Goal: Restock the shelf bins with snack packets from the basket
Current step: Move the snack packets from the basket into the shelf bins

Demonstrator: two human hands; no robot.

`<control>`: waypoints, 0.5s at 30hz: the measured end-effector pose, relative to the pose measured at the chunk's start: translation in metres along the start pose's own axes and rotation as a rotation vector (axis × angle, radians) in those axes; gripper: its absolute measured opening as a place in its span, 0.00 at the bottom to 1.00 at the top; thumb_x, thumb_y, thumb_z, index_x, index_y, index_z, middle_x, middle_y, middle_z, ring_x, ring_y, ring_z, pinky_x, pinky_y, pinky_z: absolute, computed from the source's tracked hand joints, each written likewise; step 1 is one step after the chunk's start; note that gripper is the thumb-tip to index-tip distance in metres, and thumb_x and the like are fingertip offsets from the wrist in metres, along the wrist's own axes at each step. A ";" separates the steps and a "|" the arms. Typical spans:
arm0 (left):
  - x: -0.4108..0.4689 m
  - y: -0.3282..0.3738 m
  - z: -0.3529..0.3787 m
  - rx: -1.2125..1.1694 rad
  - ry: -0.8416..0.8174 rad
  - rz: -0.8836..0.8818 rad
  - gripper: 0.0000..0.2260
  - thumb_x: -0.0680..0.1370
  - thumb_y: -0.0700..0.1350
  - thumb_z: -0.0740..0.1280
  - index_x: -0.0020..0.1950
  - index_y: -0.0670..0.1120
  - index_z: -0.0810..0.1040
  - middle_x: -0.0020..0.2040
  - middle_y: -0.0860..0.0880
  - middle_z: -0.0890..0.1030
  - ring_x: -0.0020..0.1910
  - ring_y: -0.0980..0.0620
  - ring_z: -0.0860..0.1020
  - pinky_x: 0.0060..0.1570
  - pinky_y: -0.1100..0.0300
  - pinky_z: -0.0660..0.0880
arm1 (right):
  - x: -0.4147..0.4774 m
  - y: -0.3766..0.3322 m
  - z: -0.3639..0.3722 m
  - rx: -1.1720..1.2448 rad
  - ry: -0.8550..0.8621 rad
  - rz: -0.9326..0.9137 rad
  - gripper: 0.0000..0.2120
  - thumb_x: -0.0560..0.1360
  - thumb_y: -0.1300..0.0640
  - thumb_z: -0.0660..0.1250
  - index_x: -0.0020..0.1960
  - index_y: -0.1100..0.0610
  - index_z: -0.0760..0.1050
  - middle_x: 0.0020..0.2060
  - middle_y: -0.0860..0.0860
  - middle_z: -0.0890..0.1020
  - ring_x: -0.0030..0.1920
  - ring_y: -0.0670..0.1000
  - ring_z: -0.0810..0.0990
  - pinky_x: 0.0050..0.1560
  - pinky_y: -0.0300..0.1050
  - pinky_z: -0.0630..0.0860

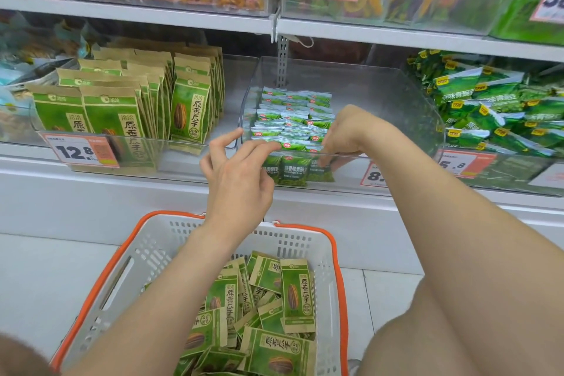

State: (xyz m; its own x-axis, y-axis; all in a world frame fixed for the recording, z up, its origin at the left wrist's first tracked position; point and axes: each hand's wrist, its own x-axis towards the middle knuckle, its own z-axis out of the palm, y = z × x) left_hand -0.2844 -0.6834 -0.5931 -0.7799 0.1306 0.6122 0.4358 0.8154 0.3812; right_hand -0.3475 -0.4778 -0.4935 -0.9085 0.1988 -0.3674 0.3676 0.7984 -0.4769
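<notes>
A clear shelf bin (pixel 381 94) holds rows of small green pea packets (pixel 293 119). My right hand (pixel 348 131) reaches down over its front wall, its fingers curled round a small green packet (pixel 320 171) in the front row. My left hand (pixel 238 171) hovers at the bin's front left, with straight fingertips touching the tops of the front packets. Below, a white basket (pixel 146 256) with an orange rim holds several brown-and-green sunflower seed packets (pixel 296 293). My forearms cover part of the basket.
The bin to the left (pixel 195 146) holds upright sunflower seed packets (pixel 122 119) behind a 12.8 price tag. A bin to the right (pixel 500 113) is piled with green packets. An upper shelf (pixel 183 17) carries more snack bins. My bare knee (pixel 427 330) is at the lower right.
</notes>
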 end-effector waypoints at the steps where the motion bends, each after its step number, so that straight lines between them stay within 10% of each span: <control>1: -0.001 0.000 0.000 -0.006 0.000 -0.002 0.25 0.74 0.35 0.70 0.67 0.57 0.78 0.63 0.61 0.80 0.74 0.46 0.62 0.62 0.47 0.60 | 0.000 0.000 0.002 0.008 0.006 -0.001 0.25 0.63 0.64 0.85 0.57 0.66 0.81 0.38 0.57 0.88 0.37 0.55 0.89 0.48 0.51 0.86; 8: -0.003 -0.005 0.000 -0.082 -0.038 0.007 0.27 0.75 0.34 0.69 0.69 0.57 0.77 0.66 0.61 0.79 0.75 0.46 0.61 0.61 0.49 0.61 | -0.013 0.005 -0.003 -0.043 0.111 -0.046 0.30 0.60 0.50 0.88 0.55 0.61 0.81 0.49 0.58 0.83 0.45 0.57 0.86 0.45 0.55 0.86; 15: -0.002 -0.012 -0.017 -0.273 0.193 0.072 0.13 0.74 0.32 0.70 0.53 0.47 0.85 0.53 0.53 0.85 0.57 0.49 0.76 0.59 0.56 0.72 | -0.069 -0.027 0.038 -0.208 0.406 -0.600 0.04 0.69 0.53 0.69 0.40 0.49 0.83 0.34 0.44 0.80 0.45 0.51 0.79 0.50 0.45 0.78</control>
State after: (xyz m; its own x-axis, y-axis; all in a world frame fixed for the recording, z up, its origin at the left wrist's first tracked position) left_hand -0.2810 -0.7032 -0.5874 -0.6548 0.0515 0.7540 0.6108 0.6237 0.4878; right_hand -0.2869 -0.5351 -0.4852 -0.9576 -0.1424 0.2504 -0.2221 0.9186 -0.3269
